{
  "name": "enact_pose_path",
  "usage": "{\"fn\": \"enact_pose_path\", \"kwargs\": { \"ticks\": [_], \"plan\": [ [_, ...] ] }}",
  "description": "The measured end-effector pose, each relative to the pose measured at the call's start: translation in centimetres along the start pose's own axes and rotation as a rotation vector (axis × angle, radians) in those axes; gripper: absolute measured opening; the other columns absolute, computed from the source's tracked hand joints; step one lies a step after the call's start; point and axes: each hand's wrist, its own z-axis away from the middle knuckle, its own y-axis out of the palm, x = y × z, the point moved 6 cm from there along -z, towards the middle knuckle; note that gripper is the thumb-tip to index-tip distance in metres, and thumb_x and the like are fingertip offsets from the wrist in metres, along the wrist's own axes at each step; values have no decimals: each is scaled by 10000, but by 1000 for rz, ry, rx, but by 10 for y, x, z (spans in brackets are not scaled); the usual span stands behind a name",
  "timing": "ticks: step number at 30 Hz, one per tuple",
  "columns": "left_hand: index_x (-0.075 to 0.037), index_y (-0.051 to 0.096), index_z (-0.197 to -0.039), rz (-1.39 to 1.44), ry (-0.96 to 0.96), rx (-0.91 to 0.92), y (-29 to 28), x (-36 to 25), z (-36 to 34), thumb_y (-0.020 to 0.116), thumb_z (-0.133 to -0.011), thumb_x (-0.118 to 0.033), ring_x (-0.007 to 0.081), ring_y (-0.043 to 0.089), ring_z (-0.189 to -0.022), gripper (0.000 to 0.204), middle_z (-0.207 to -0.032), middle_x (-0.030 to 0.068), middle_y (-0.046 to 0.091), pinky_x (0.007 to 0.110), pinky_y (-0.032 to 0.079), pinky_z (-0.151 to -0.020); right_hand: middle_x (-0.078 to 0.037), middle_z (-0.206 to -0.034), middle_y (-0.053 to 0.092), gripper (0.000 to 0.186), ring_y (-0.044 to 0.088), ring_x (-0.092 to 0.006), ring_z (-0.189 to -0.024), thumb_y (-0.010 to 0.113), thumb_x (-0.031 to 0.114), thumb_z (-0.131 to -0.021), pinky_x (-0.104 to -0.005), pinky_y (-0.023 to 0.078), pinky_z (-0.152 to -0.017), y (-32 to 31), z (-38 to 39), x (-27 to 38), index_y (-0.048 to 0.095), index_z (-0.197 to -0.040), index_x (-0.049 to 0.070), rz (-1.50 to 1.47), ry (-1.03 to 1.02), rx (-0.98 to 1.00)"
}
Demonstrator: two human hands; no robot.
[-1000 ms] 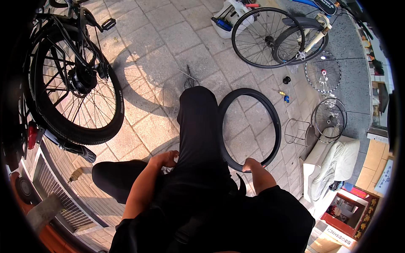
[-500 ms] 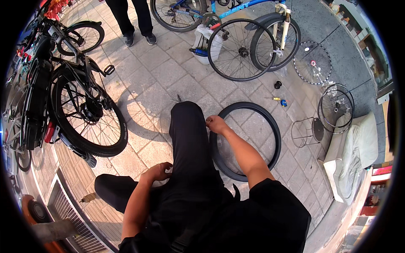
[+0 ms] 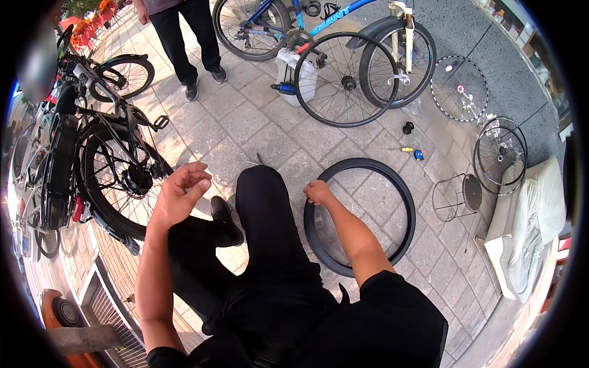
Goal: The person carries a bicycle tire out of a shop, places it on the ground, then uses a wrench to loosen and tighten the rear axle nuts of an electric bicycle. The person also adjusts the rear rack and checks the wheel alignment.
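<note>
My left hand (image 3: 182,195) is raised over my left leg, fingers loosely bent and thumb apart, with nothing visible in it. Behind it stands the black bicycle's rear wheel (image 3: 138,184). My right hand (image 3: 317,192) is closed beside my right knee; whatever its fingers may hold is hidden. It overlaps the left side of a black bicycle tyre (image 3: 407,202) lying flat on the paving, and I cannot tell whether they touch. Just beyond my knee, a thin dark tool (image 3: 259,158) lies on the ground.
A blue bicycle (image 3: 331,23) stands at the back, with a loose spoked wheel (image 3: 297,92) before it and a white bucket (image 3: 291,61) beside it. A person (image 3: 184,37) stands far left. A tape measure (image 3: 419,155), wire stool (image 3: 472,192) and cushioned seat (image 3: 500,270) are right.
My left hand has risen from my lap, up and leftward. My left foot has come into view. My right hand stays closed by the tyre. The standing person shows more fully.
</note>
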Motion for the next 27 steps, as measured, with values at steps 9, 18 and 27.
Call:
{"fn": "enact_pose_path", "kwargs": {
  "ticks": [9,18,27],
  "plan": [
    [0,607,-1322,43,87,245,60,35,-151,715,-1000,-122,138,689,-994,361,-1076,79,742,308,540,-898,-223,-1249,707,473,665,-388,-1183,654,344,-931,-459,522,-1007,-132,-6,73,654,-1281,26,33,14,-430],
    [-67,687,-1205,-288,549,525,146,-2,-195,815,-845,-134,336,714,-905,388,-1012,112,748,413,564,-774,-165,-1403,584,456,590,-363,-1284,604,248,-987,-486,484,-1046,-259,-152,236,542,-1393,50,603,-274,-651],
    [-52,683,-1167,-200,490,543,103,-5,-225,860,-798,-134,291,719,-857,418,-969,99,733,393,575,-763,-82,-1583,473,571,388,-307,-1485,600,371,-1015,-510,245,-1229,-314,-288,364,483,-1524,141,1199,-476,-774]
  ]
}}
